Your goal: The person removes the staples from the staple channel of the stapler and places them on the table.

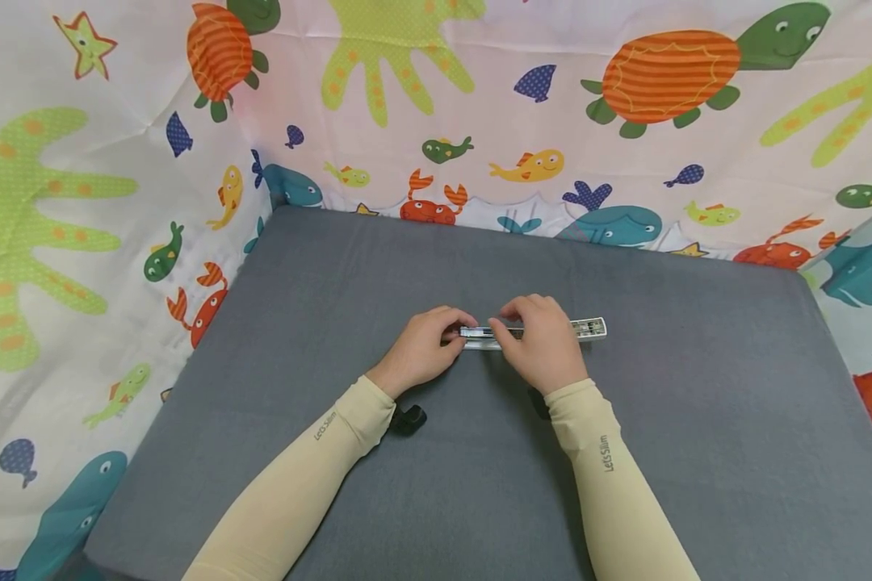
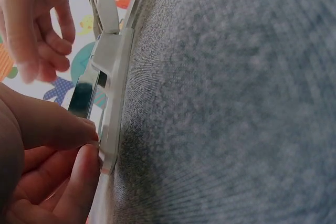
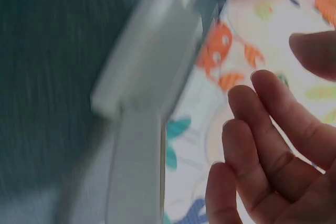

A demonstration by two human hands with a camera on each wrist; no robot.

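Observation:
A pale stapler (image 1: 592, 328) lies on the grey surface, its top arm swung open and back toward the right. In the left wrist view the stapler's body (image 2: 116, 61) shows from the side, with a shiny metal magazine (image 2: 82, 96). My left hand (image 1: 423, 347) pinches the stapler's left end between thumb and fingers. Just over the middle of the stapler is my right hand (image 1: 545, 347). In the right wrist view its fingers (image 3: 247, 145) are relaxed, apart from the blurred stapler (image 3: 137, 166), and hold nothing.
The grey cloth surface (image 1: 320, 282) spreads around both hands. Behind it and at its sides hangs a white curtain (image 1: 407, 153) printed with sea animals. A black strap end (image 1: 409, 420) sticks out at the left wrist.

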